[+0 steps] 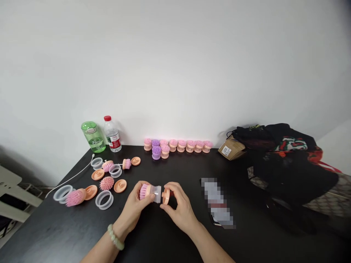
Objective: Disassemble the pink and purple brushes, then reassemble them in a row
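Note:
My left hand (134, 206), with a pale green bead bracelet (115, 237) on the wrist, grips a pink-bristled brush head (145, 191). A clear plastic sleeve (156, 193) sits on the end of that brush. My right hand (179, 206) pinches a round peach cap (166, 196) by its edge, holding it against the sleeve's open end. To the left of my hands, loose clear rings (104, 199), peach discs (120, 185) and pink spiky brush heads (106, 183) lie on the black table (175, 241).
Assembled pink and purple brushes (177, 145) stand in a row along the wall. Behind the loose parts are a green bottle (93, 137) and a water bottle (112, 134). A blurred flat item (216, 202), a cardboard parcel (231, 148) and a black bag (285, 171) lie right.

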Motion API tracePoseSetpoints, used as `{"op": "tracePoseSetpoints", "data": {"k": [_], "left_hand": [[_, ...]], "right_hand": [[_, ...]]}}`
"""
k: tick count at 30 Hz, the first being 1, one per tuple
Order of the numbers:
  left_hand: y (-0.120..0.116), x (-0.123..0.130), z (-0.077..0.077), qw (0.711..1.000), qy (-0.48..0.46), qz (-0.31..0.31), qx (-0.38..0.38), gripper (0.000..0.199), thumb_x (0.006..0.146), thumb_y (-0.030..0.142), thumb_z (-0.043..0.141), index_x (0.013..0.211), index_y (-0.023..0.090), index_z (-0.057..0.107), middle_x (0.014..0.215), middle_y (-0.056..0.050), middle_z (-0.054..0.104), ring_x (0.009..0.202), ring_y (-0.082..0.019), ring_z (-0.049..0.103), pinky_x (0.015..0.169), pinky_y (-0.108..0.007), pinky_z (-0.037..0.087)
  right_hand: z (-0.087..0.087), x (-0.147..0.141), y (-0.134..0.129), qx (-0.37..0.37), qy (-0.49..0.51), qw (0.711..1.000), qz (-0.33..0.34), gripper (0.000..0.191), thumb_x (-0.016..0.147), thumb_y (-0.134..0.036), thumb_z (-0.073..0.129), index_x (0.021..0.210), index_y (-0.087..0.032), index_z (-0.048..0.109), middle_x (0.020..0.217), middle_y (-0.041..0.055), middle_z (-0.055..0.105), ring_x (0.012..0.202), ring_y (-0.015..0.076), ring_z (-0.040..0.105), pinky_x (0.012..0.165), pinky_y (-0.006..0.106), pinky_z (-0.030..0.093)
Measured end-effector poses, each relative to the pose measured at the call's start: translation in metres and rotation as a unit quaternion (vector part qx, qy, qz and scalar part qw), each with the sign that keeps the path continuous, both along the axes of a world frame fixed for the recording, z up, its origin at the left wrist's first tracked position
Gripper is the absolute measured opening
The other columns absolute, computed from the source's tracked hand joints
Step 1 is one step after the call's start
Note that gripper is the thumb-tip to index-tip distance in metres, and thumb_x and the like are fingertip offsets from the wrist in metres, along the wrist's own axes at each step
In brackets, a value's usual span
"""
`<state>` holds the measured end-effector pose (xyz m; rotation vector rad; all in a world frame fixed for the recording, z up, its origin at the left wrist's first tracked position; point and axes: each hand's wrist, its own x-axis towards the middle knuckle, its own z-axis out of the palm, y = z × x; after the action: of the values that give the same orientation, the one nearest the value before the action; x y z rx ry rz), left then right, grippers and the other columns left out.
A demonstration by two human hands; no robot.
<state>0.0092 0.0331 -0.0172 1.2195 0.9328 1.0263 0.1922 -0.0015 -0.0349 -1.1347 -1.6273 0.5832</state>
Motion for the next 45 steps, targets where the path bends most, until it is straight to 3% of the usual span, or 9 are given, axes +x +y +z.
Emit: {"op": "tracePoseSetpoints", "data": {"k": [4, 9, 14, 18, 22, 31, 38, 42, 45], "left_hand": [[0.002, -0.002, 0.000, 1.000, 0.004, 0.025, 0.001, 0.044, 0.073, 0.042, 0.080, 0.103, 0.021, 0.055, 0.086, 0.002, 0.057, 0.078, -0.015, 0.050, 0.072, -0.024, 0.042], [0.004, -0.004, -0.004, 0.996, 0.070, 0.047, 0.038, 0.046, 0.070, 0.040, 0.082, 0.103, 0.022, 0.055, 0.089, 0.001, 0.057, 0.078, -0.016, 0.051, 0.070, -0.025, 0.043], [0.003, -0.004, -0.003, 0.992, 0.099, 0.040, 0.074, 0.050, 0.063, 0.037, 0.086, 0.101, 0.021, 0.057, 0.091, 0.000, 0.057, 0.078, -0.017, 0.051, 0.070, -0.025, 0.042], [0.004, -0.004, -0.007, 0.988, 0.111, 0.033, 0.098, 0.053, 0.060, 0.037, 0.088, 0.100, 0.021, 0.058, 0.090, 0.001, 0.057, 0.078, -0.017, 0.051, 0.069, -0.026, 0.042], [0.003, -0.003, -0.010, 0.987, 0.114, -0.017, 0.111, 0.058, 0.056, 0.039, 0.091, 0.101, 0.020, 0.060, 0.088, 0.000, 0.059, 0.077, -0.018, 0.052, 0.069, -0.026, 0.043], [-0.002, 0.002, -0.002, 0.974, 0.195, 0.009, 0.112, 0.042, 0.067, 0.049, 0.081, 0.085, 0.019, 0.058, 0.074, 0.002, 0.056, 0.067, -0.015, 0.048, 0.061, -0.025, 0.038], [-0.003, -0.001, -0.004, 0.994, 0.013, -0.098, 0.038, 0.060, 0.079, 0.073, 0.055, 0.103, 0.018, 0.054, 0.073, 0.001, 0.056, 0.059, -0.014, 0.050, 0.052, -0.024, 0.039], [-0.003, -0.001, 0.001, 0.990, -0.019, -0.136, 0.020, 0.067, 0.063, 0.058, 0.083, 0.109, 0.018, 0.056, 0.077, 0.002, 0.058, 0.061, -0.011, 0.050, 0.054, -0.021, 0.037], [-0.002, -0.002, 0.002, 0.993, -0.012, -0.106, 0.060, 0.083, 0.049, 0.039, 0.096, 0.121, 0.021, 0.057, 0.107, -0.006, 0.060, 0.091, -0.020, 0.059, 0.075, -0.027, 0.048]], "right_hand": [[-0.004, 0.002, 0.005, -0.023, -0.003, 0.998, -0.063, 0.049, 0.068, -0.004, 0.065, 0.110, -0.025, 0.052, 0.115, 0.0062, 0.057, 0.104, 0.0230, 0.064, 0.085, 0.036, 0.059], [-0.015, 0.008, 0.013, -0.075, -0.057, 0.993, -0.074, 0.043, 0.064, -0.002, 0.066, 0.098, -0.025, 0.054, 0.103, 0.0018, 0.064, 0.092, 0.0224, 0.068, 0.084, 0.041, 0.058], [-0.019, 0.014, 0.015, -0.076, -0.077, 0.992, -0.065, 0.047, 0.062, 0.002, 0.068, 0.100, -0.024, 0.060, 0.124, 0.0089, 0.065, 0.126, 0.0333, 0.056, 0.104, 0.056, 0.046], [-0.013, 0.014, 0.011, -0.013, -0.103, 0.994, -0.030, 0.054, 0.068, -0.008, 0.078, 0.115, -0.025, 0.060, 0.134, 0.0108, 0.061, 0.137, 0.0342, 0.046, 0.108, 0.057, 0.044], [-0.011, 0.007, 0.007, 0.098, -0.151, 0.983, 0.023, 0.063, 0.076, -0.020, 0.080, 0.132, -0.022, 0.052, 0.129, 0.0120, 0.065, 0.134, 0.0341, 0.050, 0.113, 0.061, 0.039], [-0.004, 0.001, 0.002, 0.144, -0.158, 0.977, 0.002, 0.041, 0.082, -0.019, 0.073, 0.121, -0.023, 0.059, 0.109, 0.0083, 0.070, 0.116, 0.0312, 0.062, 0.108, 0.062, 0.045], [-0.005, 0.003, 0.000, 0.152, -0.142, 0.978, -0.024, 0.038, 0.081, -0.018, 0.071, 0.116, -0.024, 0.058, 0.107, 0.0082, 0.069, 0.111, 0.0306, 0.064, 0.107, 0.062, 0.046], [-0.007, 0.005, 0.002, 0.127, -0.100, 0.986, -0.048, 0.042, 0.074, -0.018, 0.075, 0.112, -0.023, 0.057, 0.111, 0.0099, 0.069, 0.113, 0.0320, 0.064, 0.101, 0.057, 0.052], [-0.007, 0.004, 0.001, 0.105, -0.087, 0.990, -0.024, 0.041, 0.074, -0.021, 0.075, 0.111, -0.024, 0.058, 0.111, 0.0090, 0.071, 0.115, 0.0324, 0.065, 0.100, 0.054, 0.054]]}}
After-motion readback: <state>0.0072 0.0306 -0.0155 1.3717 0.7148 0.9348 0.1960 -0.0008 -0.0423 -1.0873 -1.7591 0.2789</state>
